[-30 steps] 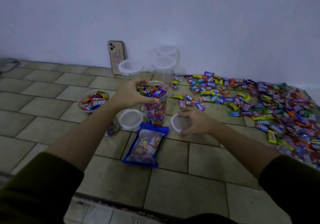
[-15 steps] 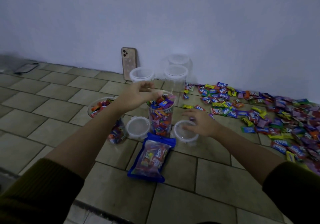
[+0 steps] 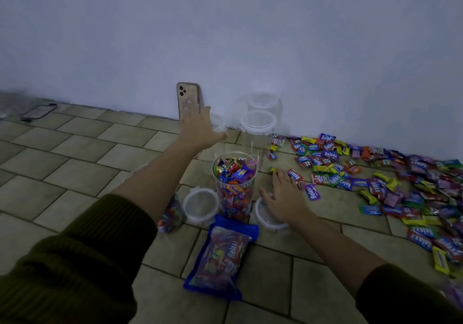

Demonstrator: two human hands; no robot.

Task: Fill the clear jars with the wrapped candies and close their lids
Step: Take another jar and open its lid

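**Head view: one jar is brimming, and the next is within reach**

We are reading this as a changeover. The filled jar is standing uncapped beside a spare lid. Our left hand is stretching out with straight fingers, gripping nothing, at an empty jar by the phone; we cannot tell whether they touch. Our right hand is lying splayed and unclenched on the right lid, which next needs seating squarely on the rim.
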